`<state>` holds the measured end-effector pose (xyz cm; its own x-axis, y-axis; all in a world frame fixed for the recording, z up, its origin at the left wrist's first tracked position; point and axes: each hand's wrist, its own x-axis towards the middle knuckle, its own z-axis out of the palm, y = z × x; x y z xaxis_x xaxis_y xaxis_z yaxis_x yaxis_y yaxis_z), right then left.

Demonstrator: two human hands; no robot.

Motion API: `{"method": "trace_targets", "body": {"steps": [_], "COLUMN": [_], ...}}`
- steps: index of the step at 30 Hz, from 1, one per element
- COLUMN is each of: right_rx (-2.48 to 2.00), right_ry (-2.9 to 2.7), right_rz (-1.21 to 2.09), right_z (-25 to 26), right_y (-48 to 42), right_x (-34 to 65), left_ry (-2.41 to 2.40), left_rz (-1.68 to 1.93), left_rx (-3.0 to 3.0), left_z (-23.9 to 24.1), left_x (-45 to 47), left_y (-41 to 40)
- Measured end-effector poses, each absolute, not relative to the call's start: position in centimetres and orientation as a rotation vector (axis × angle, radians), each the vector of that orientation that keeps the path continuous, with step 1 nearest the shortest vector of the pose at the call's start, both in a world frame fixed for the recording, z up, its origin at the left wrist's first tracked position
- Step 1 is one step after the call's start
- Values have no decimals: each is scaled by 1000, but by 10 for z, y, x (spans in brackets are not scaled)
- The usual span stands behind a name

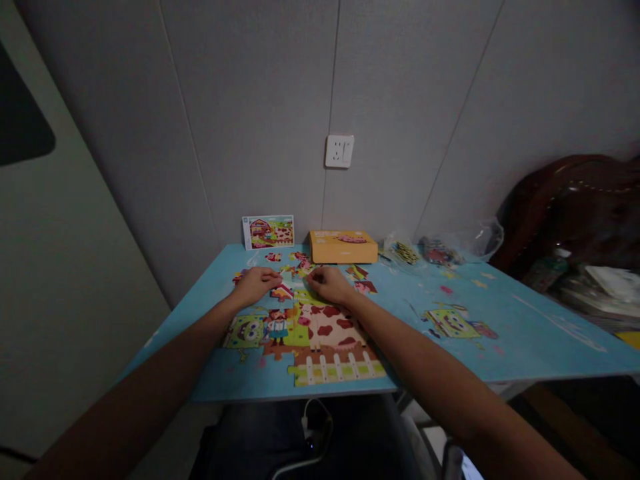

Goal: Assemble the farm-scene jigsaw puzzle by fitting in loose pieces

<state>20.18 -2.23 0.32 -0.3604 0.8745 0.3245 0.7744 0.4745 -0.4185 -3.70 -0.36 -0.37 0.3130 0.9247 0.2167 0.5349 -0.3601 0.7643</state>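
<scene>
On the light blue table with cartoon prints (520, 333), a partly joined cardboard jigsaw puzzle showing a red-spotted cow and a white fence (325, 343) lies at the middle of the near edge. Both hands rest palm down just beyond its far side.

The left hand (257, 283) has its fingers (273, 275) close together and bent. The tips point toward the right hand and end just beside a small red and yellow loose puzzle piece (283, 292); I cannot tell whether they touch it. The right hand (331, 283) is curled, its fingers (315, 277) pressed together with the tips down at the puzzle's far rim. Whether they pinch a piece is hidden.

Scattered coloured puzzle pieces (300, 261) lie between the hands and the far edge, and two more pieces (361, 280) lie just right of the right hand.

At the far edge stands a flat orange cardboard box (343, 248). Left of it, a small picture card of a farm scene (269, 231) leans on the grey wall. Clear plastic bags of pieces (406, 253) lie right of the box, along the same far edge.
</scene>
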Motion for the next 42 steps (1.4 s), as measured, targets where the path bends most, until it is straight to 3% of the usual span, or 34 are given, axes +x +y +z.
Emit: {"method": "trace_targets", "body": {"steps": [31, 42], "right_rx": [-1352, -1343], "right_ry": [-2382, -2374], "right_rz": [224, 273], "right_z": [0, 2], "right_y": [-18, -21], "right_x": [209, 209], "left_ry": [1284, 1295], "left_rz": [814, 582], "left_rx": [2177, 2446], "left_z": [-5, -1], "left_x": [-38, -40], "left_y": [-4, -10]}}
